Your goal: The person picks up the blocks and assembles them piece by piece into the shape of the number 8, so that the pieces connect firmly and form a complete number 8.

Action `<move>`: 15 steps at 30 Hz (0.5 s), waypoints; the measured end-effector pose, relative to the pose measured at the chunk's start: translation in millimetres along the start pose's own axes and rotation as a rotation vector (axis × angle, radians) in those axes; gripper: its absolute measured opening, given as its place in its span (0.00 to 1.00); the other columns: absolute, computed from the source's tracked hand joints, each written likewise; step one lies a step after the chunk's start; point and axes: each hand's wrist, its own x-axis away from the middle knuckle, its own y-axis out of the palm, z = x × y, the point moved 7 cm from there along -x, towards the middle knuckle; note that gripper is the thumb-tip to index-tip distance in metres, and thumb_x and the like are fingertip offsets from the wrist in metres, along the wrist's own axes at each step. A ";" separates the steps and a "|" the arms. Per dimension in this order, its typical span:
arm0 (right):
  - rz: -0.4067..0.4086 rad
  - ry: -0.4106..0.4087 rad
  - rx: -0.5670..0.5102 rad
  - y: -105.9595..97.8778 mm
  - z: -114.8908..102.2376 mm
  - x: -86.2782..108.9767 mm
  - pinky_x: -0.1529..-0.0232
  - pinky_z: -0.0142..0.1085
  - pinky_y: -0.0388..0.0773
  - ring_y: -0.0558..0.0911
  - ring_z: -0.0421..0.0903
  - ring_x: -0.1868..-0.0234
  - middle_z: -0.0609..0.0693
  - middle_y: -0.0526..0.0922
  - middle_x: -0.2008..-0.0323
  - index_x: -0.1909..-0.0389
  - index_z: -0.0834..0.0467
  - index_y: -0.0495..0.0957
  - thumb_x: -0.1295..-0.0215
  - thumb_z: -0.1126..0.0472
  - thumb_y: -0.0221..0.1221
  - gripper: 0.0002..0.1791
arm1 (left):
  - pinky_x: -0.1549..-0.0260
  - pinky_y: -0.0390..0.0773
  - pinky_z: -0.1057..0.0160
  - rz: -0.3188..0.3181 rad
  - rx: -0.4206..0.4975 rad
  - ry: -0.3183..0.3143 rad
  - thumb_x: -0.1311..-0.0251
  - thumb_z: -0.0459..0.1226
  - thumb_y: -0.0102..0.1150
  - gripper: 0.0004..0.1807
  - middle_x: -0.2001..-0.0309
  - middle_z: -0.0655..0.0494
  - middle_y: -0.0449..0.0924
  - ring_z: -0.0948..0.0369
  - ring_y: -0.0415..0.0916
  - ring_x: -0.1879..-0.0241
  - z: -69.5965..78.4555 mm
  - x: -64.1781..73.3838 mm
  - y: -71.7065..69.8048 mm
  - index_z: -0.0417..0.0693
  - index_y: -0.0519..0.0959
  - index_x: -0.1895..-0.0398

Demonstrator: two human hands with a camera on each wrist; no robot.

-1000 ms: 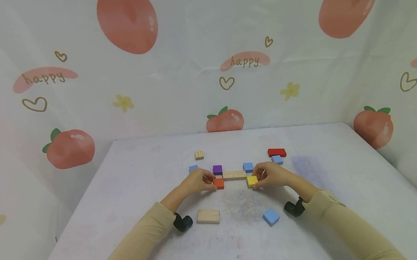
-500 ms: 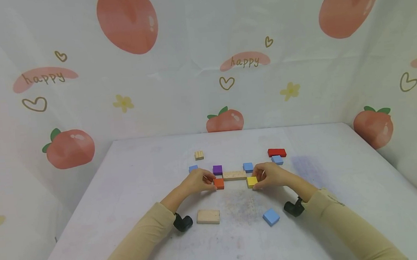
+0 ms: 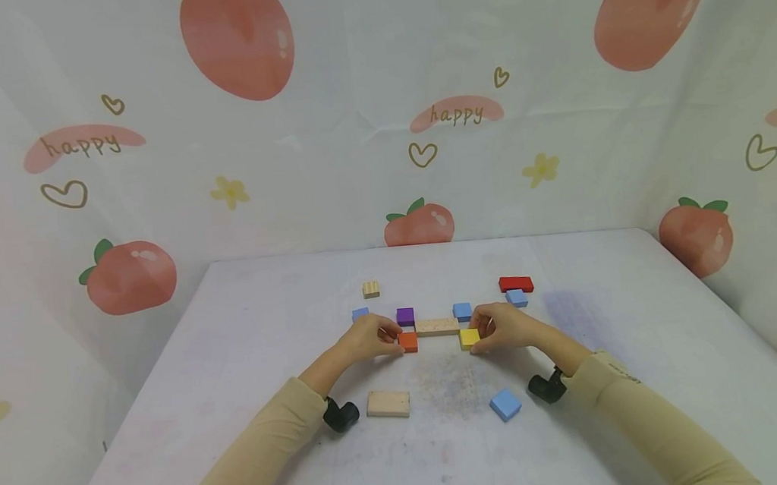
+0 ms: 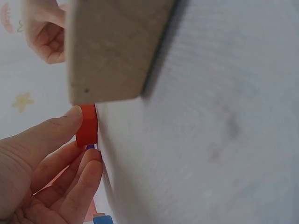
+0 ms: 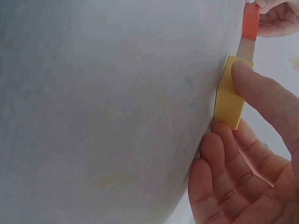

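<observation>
Pinching orange block [image 3: 408,342], yellow block [image 3: 469,339].

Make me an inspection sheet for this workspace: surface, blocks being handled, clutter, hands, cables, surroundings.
Surface: pale table, smudged bluish and grey in places.
Job's things: orange block and yellow block by opposite ends of a long wooden block; purple block behind the orange.
Clutter: red block, flat wooden block, small wooden block, several blue blocks.
Hands: left hand pinches orange; right hand pinches yellow.
Cables: nothing seen.
Surroundings: white backdrop printed with fruit, hearts and "happy".
</observation>
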 end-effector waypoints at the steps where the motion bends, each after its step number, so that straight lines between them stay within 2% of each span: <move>1: 0.000 0.001 0.000 -0.1 -0.2 0.1 0.65 0.30 0.75 0.73 0.42 0.70 0.49 0.77 0.72 0.66 0.59 0.74 0.52 0.56 0.70 0.17 | 0.63 0.79 0.68 -0.002 0.002 -0.001 0.52 0.33 0.68 0.17 0.61 0.46 0.83 0.62 0.78 0.65 0.0 0.1 -0.1 0.35 0.81 0.57; 15: -0.012 0.011 -0.007 0.3 -1.6 0.3 0.64 0.31 0.75 0.73 0.42 0.69 0.50 0.77 0.72 0.66 0.59 0.74 0.51 0.57 0.70 0.17 | 0.64 0.79 0.69 -0.006 0.005 -0.003 0.51 0.34 0.68 0.18 0.61 0.47 0.83 0.63 0.78 0.65 0.9 0.8 0.1 0.35 0.80 0.56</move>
